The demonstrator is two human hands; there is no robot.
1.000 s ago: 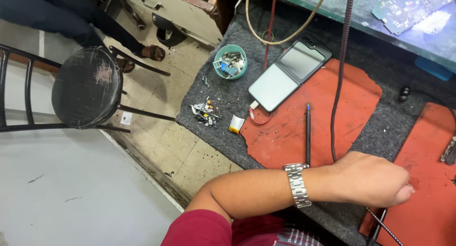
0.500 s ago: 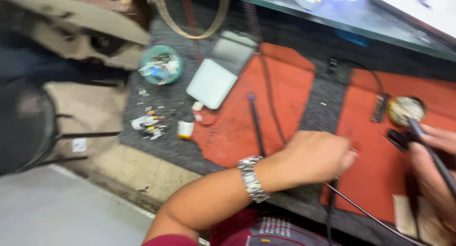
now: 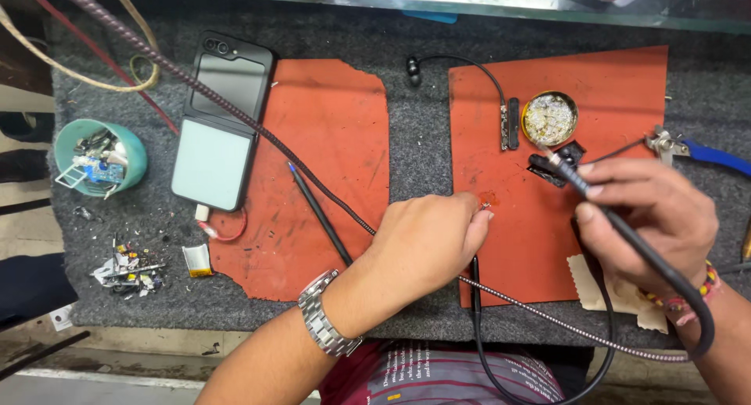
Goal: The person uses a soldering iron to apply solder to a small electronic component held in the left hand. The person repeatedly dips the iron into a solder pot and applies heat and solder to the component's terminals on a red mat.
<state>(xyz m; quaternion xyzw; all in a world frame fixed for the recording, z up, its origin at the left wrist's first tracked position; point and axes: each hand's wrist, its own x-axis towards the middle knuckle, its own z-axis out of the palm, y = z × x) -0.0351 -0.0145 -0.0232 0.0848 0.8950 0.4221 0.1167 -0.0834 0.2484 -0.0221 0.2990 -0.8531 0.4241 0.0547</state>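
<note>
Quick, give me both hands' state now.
Left hand: pinched shut on a tiny part.
Right hand: closed on the soldering iron.

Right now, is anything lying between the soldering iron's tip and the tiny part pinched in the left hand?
Nothing visible does. The soldering iron in the right hand points at the round tin; only bare orange mat lies between its tip and the tiny part at the left hand.

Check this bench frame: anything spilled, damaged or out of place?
Small metal scraps lie loose on the grey felt at the front left, outside the teal cup. The left orange mat has ragged, torn edges. Nothing else stands out.
</note>
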